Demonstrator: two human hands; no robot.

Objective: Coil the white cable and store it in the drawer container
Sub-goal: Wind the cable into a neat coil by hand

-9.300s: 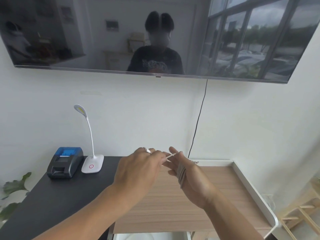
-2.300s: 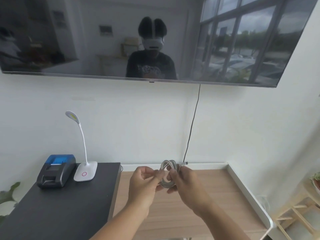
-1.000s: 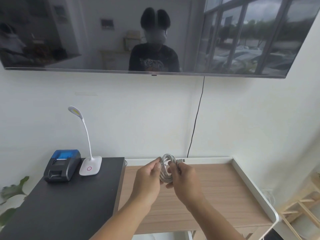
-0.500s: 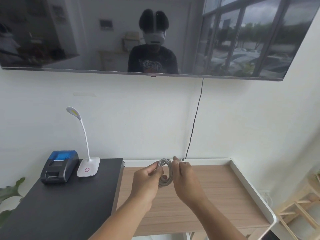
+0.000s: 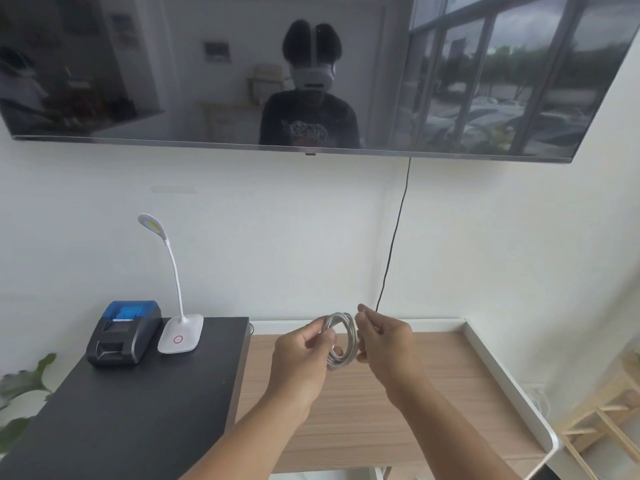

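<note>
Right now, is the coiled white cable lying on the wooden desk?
No, the left hand and right hand hold the coiled white cable above the wooden desk.

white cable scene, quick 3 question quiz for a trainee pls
1. True or false: the white cable lies flat on the wooden desk.
2. Which hands hold the cable? A) left hand only B) right hand only C) both
3. Fill in: the receipt printer and the desk lamp stand on the ____ table.

Key:
1. False. It is a coil held above the desk.
2. C. The left hand and the right hand each grip a side.
3. black
</note>
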